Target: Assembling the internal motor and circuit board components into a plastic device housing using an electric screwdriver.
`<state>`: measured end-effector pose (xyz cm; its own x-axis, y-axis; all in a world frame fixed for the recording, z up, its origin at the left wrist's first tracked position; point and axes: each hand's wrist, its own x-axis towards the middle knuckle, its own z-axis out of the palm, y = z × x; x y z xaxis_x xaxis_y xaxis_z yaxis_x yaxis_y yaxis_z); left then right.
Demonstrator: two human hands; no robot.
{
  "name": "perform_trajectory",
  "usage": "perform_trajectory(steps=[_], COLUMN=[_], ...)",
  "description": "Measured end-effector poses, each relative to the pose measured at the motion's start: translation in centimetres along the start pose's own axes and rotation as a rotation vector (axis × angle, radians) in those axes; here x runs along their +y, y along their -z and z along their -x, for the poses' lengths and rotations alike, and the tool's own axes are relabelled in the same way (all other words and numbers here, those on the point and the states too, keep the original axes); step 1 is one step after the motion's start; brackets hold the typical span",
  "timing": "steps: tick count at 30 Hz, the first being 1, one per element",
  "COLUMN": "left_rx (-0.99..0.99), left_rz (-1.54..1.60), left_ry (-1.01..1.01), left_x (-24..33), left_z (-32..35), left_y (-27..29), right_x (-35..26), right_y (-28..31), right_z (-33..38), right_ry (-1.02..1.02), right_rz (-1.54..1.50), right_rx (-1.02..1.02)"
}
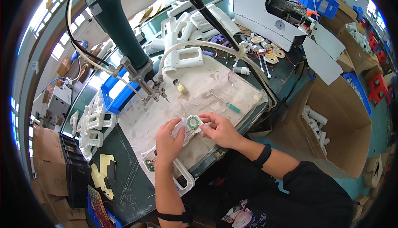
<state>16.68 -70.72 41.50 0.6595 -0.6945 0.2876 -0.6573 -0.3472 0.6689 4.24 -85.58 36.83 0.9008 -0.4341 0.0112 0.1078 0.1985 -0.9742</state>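
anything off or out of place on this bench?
Nothing looks broken or spilled. Both hands, left hand and right hand, hold a white plastic housing on the stained work mat. A green-handled screwdriver and a small yellowish part lie loose on the mat. White housings are piled loosely behind.

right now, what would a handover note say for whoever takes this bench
Left hand: pressing down on a white plastic housing on the work mat.
Right hand: fingers on the round green coil part at the housing's top end.
Hanging green power screwdriver is free; small green-handled screwdriver lies untouched on the mat.
Done: coil sits in the housing. Left: cannot tell whether any screws are in.
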Motion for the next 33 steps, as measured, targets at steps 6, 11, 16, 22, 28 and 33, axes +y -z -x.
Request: perform_trajectory(steps=[6,11,16,22,28,33], left_rx=[0.010,0.018,0.059,0.215,0.171,0.149], left_rz=[0.018,0.010,0.031,0.081,0.057,-0.057], left_ry=[0.006,-0.009,0.025,0.211,0.199,0.113], left_x=[-0.1,-0.4,-0.6,-2.4,-2.2,-0.2], left_z=[0.0,-0.4,-0.2,-0.4,-0.6,-0.3], left_y=[-0.1,-0.7,-0.6,-1.0,-1.5,-0.5], right_x=[-0.1,0.3,0.4,-0.1,-0.4,0.1], right_y=[0.1,0.6,0.1,-0.1,0.4,0.5], right_z=[0.1,0.2,0.1,0.3,0.4,0.3], right_ry=[0.007,-0.016,0.033,0.081,0.016,0.013], right_rz=[0.011,-0.007,0.093,0.136,0.112,0.119], right_rx=[-0.009,-0.002,0.004,0.028,-0.014,-0.013])
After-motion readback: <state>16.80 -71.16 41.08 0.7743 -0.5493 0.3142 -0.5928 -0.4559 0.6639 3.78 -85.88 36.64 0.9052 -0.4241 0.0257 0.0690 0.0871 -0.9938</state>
